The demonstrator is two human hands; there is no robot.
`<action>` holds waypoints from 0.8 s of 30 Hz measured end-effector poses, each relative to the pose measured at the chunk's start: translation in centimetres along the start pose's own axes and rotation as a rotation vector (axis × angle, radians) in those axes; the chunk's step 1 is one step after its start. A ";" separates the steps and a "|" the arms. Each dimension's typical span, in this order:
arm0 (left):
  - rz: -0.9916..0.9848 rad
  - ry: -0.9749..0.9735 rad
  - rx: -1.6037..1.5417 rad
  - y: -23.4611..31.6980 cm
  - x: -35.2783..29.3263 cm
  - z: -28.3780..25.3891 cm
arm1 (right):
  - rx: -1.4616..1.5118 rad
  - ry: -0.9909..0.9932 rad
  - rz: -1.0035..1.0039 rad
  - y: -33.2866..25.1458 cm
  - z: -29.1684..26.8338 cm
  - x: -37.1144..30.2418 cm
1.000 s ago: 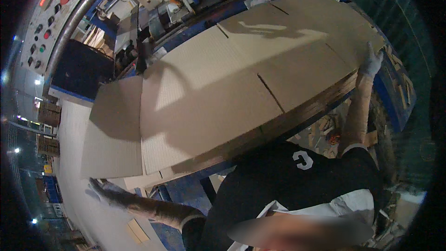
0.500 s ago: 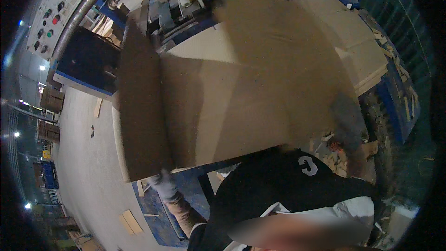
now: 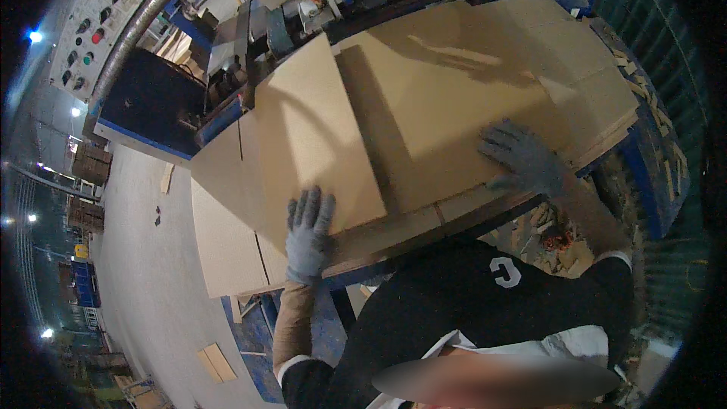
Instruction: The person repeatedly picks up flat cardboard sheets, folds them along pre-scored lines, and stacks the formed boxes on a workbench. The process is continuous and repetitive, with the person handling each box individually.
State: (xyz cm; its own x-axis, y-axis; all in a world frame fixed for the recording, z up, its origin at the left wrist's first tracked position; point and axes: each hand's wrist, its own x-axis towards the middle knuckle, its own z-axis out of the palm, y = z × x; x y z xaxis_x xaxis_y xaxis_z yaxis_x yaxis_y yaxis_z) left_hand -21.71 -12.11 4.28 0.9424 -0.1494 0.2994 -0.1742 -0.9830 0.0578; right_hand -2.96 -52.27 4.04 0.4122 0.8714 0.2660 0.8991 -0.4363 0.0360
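A large brown cardboard sheet lies on the machine's table in front of me. At its left a cardboard flap is folded over at a tilt, casting a shadow along its right edge. Gloved in grey, my left hand rests open with its fingers laid flat on the flap's near part. My right hand, in a grey glove too, is spread flat on the sheet near its right front edge. More cardboard extends left under the flap, with a dark slot cut in it.
A control panel with buttons and a red light stands at the upper left, beside a curved metal pipe. Machine parts sit behind the cardboard. Cardboard scraps lie below at the right, and strips on the floor.
The cardboard, raised and blurred before, now lies lower, with its left part folded inward. My left hand has moved up and right onto the flap; my right hand has moved up and left onto the sheet.
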 end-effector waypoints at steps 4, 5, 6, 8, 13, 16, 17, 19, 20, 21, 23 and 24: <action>0.010 0.242 -0.104 -3.9 4.1 1.5 | -0.002 -0.007 0.061 3.6 1.1 4.8; 0.000 0.292 -0.120 -4.9 5.6 2.2 | -0.001 0.037 0.037 4.9 1.4 6.1; -0.011 0.336 -0.138 -5.8 7.1 2.8 | 0.041 -0.002 0.092 6.1 1.8 7.4; 0.021 0.368 -0.046 -7.5 10.5 4.1 | 0.135 0.079 0.125 8.3 2.8 9.6; -0.265 0.361 0.263 -9.2 18.0 6.1 | -0.010 0.132 0.366 11.2 7.1 16.0; -0.375 0.420 -0.053 -10.1 17.3 6.1 | -0.260 0.188 0.451 11.5 7.6 15.1; -0.309 0.397 0.044 -10.6 14.8 6.0 | -0.329 0.145 0.464 11.3 7.2 13.5; -0.251 0.471 -0.042 -13.0 7.8 5.5 | -0.184 0.292 0.764 12.2 5.0 8.4; -0.463 0.506 -0.074 -14.6 3.2 5.2 | -0.077 0.331 0.902 12.6 3.9 4.8; -0.663 0.549 0.045 -16.5 -1.7 4.9 | 0.032 0.373 1.032 12.9 2.8 1.1; -1.021 0.637 0.079 -19.1 -11.4 5.7 | -0.132 0.563 1.265 12.6 2.1 -5.7; -1.095 0.759 0.151 -19.7 -15.9 6.1 | -0.242 0.643 1.407 12.3 2.2 -8.7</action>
State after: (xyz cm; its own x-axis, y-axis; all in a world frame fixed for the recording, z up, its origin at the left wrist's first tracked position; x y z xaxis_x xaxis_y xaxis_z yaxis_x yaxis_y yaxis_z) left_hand -31.49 9.00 -7.43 0.1760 0.7643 0.6204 0.6424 -0.5667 0.5159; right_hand 4.82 -64.69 0.03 0.6824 -0.4623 0.5662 -0.2095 -0.8658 -0.4544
